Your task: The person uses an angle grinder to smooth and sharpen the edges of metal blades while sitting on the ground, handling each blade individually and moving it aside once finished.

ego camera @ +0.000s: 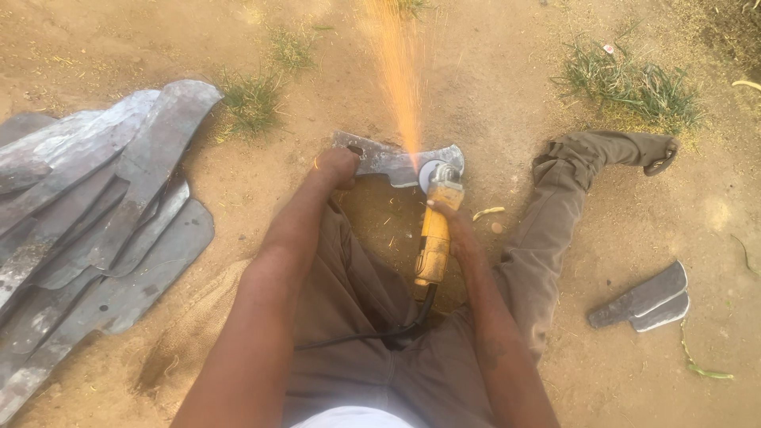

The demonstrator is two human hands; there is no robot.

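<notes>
I sit on bare sandy ground with my legs spread. My left hand (336, 167) grips the left end of a flat grey metal blade blank (388, 161) lying on the dirt in front of me. My right hand (453, 231) holds a yellow angle grinder (435, 230) by its body. Its disc (430, 173) presses on the blank's right part. A stream of orange sparks (400, 71) shoots away from me toward the top of the view. The grinder's black cable (372, 336) runs back across my lap.
A pile of several large grey cut metal sheets (95, 214) lies at the left. Two smaller blade blanks (644, 299) are stacked at the right, past my right leg (555, 214). Grass tufts (626, 79) grow at the back. A burlap sack (194, 317) lies under my left thigh.
</notes>
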